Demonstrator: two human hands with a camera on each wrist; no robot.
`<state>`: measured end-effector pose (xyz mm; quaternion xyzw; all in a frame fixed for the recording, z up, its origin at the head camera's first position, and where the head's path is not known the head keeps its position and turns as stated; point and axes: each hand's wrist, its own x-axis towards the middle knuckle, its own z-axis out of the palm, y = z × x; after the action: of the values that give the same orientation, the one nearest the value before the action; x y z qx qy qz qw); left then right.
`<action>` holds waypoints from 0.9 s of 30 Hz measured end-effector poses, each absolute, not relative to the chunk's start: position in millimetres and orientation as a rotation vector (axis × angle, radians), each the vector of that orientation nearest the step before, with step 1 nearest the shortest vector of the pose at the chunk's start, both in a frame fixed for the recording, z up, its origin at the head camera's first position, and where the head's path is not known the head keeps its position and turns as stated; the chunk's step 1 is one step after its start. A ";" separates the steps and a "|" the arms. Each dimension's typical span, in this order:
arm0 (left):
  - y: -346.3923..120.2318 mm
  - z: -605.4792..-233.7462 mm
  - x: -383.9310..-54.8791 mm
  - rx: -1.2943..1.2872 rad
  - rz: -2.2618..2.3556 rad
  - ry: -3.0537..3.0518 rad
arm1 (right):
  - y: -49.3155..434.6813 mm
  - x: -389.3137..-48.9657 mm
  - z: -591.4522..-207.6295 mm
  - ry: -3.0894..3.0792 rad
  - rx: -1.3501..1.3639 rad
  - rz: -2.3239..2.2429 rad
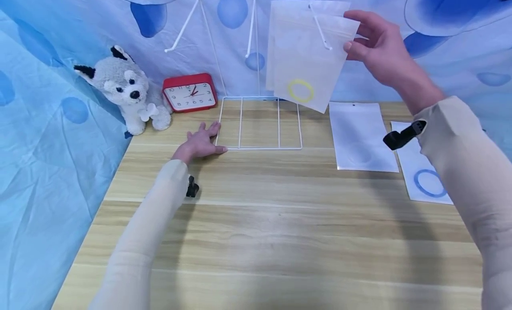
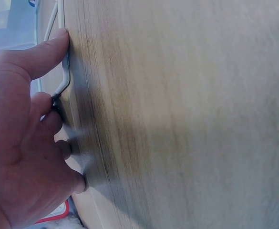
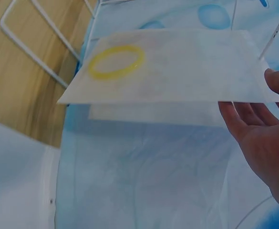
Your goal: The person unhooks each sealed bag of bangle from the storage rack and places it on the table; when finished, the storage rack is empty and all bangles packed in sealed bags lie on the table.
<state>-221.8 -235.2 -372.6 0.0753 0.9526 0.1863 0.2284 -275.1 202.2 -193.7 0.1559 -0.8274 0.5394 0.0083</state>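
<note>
Pouch (image 1: 314,66) in fingertip grip of right hand (image 1: 380,50), left hand (image 1: 200,142) (fingers apart) on rack (image 1: 260,148)

Wooden table (image 1: 260,239), pale with darker streaks in a grain running from left to right, bordered on the left and along the far side by a light-blue cloth (image 1: 40,167) printed with rounded blue spots (image 1: 233,10) and, toward the far right, larger deep-blue shapes only partly visible. At the table's far left corner sits a plush dog (image 1: 134,87), grey and white with black on the ears, its face turned toward the near side. Just to its right stands a red clock (image 1: 190,96), rectangular, with white dial, dark numerals and red hands.
</note>
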 end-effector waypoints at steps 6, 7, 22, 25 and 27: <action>-232.0 -375.9 -222.5 0.207 0.513 2.626 | 190.2 -283.2 -191.2 -2.580 0.411 1.748; -231.6 -376.2 -222.3 0.207 0.513 2.626 | 188.7 -284.1 -191.3 -2.564 0.411 1.774; -229.3 -376.9 -222.5 0.213 0.508 2.620 | 179.7 -292.0 -194.3 -2.430 0.329 2.045; -229.3 -375.3 -223.2 0.213 0.524 2.622 | 180.0 -292.4 -193.2 -2.439 0.315 2.026; -229.6 -374.1 -223.6 0.212 0.527 2.626 | 180.1 -292.2 -192.0 -2.441 0.317 2.015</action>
<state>-223.6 -229.6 -374.1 0.0769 0.9522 0.1911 0.2256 -292.2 180.1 -192.0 0.0995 -0.7672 0.6334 -0.0199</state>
